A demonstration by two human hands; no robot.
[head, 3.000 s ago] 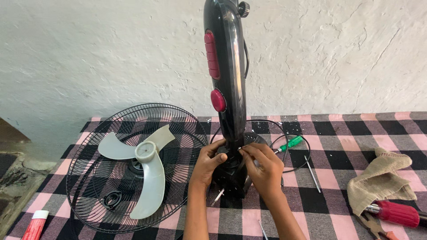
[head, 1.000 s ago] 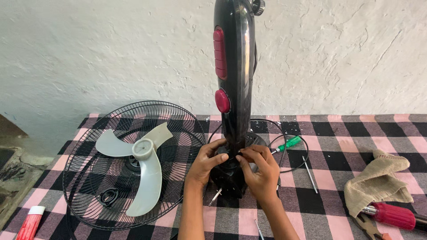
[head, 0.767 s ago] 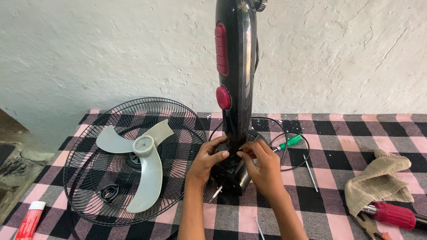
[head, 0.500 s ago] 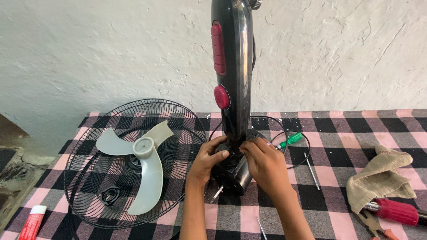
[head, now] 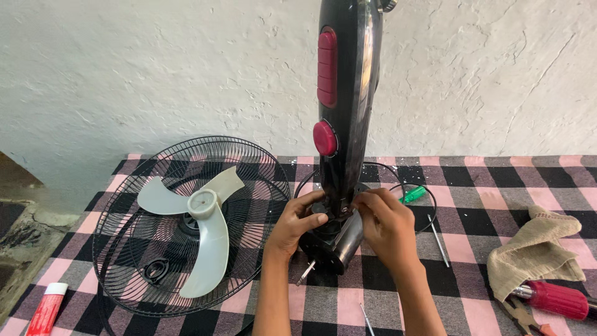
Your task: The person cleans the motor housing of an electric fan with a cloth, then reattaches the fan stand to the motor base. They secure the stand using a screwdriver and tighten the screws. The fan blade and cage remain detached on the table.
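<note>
Both hands are busy at the foot of the black fan body (head: pixel 346 124), which stands upright on the checked cloth (head: pixel 472 186) against the white wall. The left hand (head: pixel 293 225) curls round the motor end (head: pixel 336 239), fingers closed on it; the right hand (head: pixel 385 225) pinches at the same spot, fingertips narrowed on something too small to make out. To the left lies the wire fan guard (head: pixel 186 224) like a shallow dish — in it rest the pale three-bladed propeller (head: pixel 202 224) and a small black ring (head: pixel 155 270). A green-handled screwdriver (head: pixel 413 195) sits just behind the right hand — a beige rag (head: pixel 535 249) and a red-handled tool (head: pixel 556 298) lie well off right.
</note>
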